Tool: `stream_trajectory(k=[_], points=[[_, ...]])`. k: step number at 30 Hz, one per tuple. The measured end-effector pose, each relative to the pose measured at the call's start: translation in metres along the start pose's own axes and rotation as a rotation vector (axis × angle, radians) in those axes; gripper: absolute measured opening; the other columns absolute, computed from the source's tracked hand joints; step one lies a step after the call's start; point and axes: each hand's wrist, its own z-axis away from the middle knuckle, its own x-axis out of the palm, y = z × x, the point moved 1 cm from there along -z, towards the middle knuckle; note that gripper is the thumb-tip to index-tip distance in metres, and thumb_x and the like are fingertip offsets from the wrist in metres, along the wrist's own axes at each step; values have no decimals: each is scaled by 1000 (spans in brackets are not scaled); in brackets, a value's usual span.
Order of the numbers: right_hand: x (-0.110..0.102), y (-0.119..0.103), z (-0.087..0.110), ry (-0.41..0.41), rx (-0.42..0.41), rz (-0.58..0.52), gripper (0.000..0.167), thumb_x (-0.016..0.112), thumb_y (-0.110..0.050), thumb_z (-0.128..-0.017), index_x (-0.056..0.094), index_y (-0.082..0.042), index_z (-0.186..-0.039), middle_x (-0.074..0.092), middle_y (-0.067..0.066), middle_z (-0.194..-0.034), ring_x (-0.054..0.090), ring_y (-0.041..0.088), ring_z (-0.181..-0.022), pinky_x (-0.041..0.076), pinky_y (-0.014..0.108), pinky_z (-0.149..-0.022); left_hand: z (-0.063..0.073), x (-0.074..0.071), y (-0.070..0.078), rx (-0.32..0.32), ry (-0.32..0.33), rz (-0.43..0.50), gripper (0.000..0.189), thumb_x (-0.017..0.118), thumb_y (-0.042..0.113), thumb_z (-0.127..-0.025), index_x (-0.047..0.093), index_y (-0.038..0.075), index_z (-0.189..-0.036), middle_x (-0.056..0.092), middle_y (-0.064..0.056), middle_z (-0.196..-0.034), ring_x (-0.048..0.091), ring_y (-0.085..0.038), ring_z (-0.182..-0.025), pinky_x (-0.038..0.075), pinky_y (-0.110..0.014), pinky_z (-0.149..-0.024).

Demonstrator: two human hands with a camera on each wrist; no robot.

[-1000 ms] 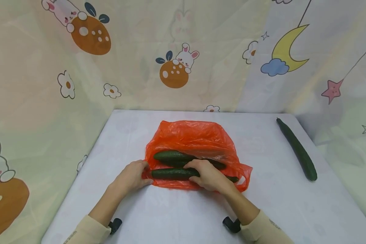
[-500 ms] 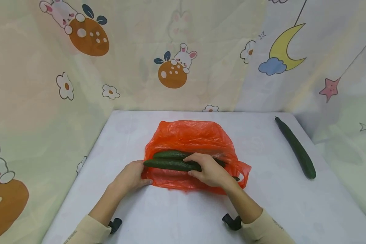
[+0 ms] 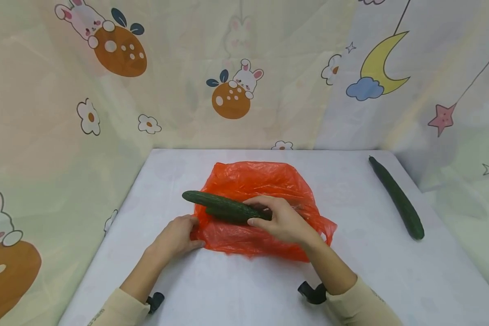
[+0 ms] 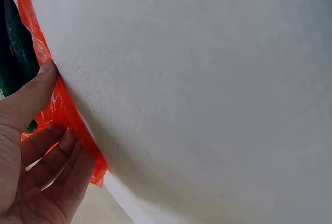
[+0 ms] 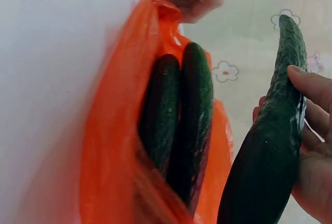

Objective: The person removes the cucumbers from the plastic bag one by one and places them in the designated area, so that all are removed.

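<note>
My right hand (image 3: 283, 219) grips a long dark green cucumber (image 3: 209, 199) between thumb and fingers, above a red plastic bag (image 3: 256, 179). The cucumber's left end sticks out past the bag's left side and tilts upward in the head view. In the right wrist view, two more cucumbers lie side by side inside the bag, a shorter-looking cucumber (image 5: 162, 107) and a longer cucumber (image 5: 196, 97). At the bag's left corner my left hand (image 3: 177, 237) pinches the plastic edge; its thumb and curled fingers show against the red film in the left wrist view.
Another cucumber (image 3: 397, 199) lies slanted near the right edge of the white table (image 3: 236, 294). Printed cloth (image 3: 179, 81) with rabbits, flowers and a moon hangs behind and beside the table. Each wrist carries a small black camera mount.
The right hand has lifted the front cucumber out of its spot in the bag and moved it away from the person, its left end swinging up. The left hand stays at the bag's corner.
</note>
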Motion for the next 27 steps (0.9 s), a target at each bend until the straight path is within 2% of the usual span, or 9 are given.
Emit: stream_trajectory(k=[6,14,21,24,27], points=[[-6,-5,-5,33,6,-89,42,78,-27,-93,65,-31,-133,66,-12,-127,65,15,-115,56,38,-96,0,-2,2,-6,-10,2,44,93,29,-76,68,10,-107,61,3,-88,56,-14,-81,53,-31,-75],[-21,-14,-11,80,23,-323,42,78,-21,-93,66,-24,-133,66,0,-126,66,25,-111,59,37,-90,0,-2,1,-16,-23,17,47,93,32,-75,66,13,-108,59,4,-88,54,-14,-82,53,-30,-73],[-40,-24,-16,86,45,-445,43,76,-21,-95,64,-23,-136,66,9,-125,68,33,-101,62,48,-79,0,-1,1,-15,-18,9,49,94,31,-74,67,13,-110,61,4,-90,55,-14,-83,55,-32,-76],[-49,-27,-18,104,23,-471,43,75,-19,-96,63,-19,-137,66,10,-127,66,34,-107,62,47,-82,0,-1,2,-23,-16,10,49,94,31,-74,67,12,-111,62,4,-91,56,-14,-84,56,-33,-78],[-60,-30,-20,139,-14,-483,44,73,-16,-97,61,-15,-139,64,9,-132,64,33,-115,60,41,-89,-1,0,3,-27,-14,8,48,94,31,-75,68,12,-110,62,4,-91,56,-14,-84,57,-33,-78]])
